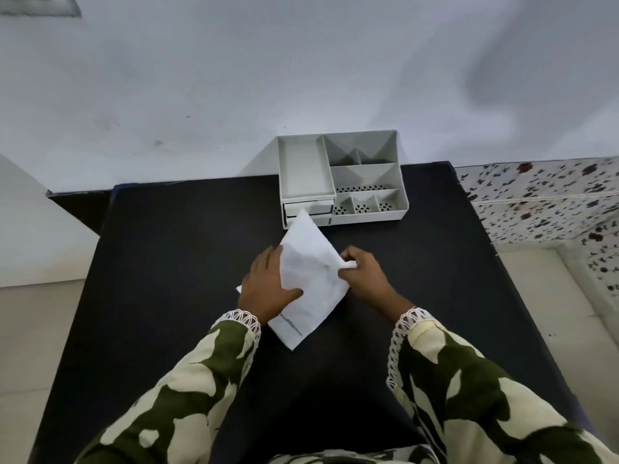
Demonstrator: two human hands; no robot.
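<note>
A white sheet of paper (310, 279), partly folded into a kite-like shape, lies on the black table (167, 262) in front of me. My left hand (268, 289) rests on its left side, with the thumb lying across the paper and the fingers reaching under or along the raised left flap. My right hand (363, 272) pinches the paper's right corner between thumb and fingers. The paper's far tip points at the organiser.
A grey-white desk organiser (341, 179) with several compartments and two small drawers stands at the table's far edge against a white wall. A floral-patterned cloth surface (542, 202) lies to the right. Pale floor shows on both sides of the table.
</note>
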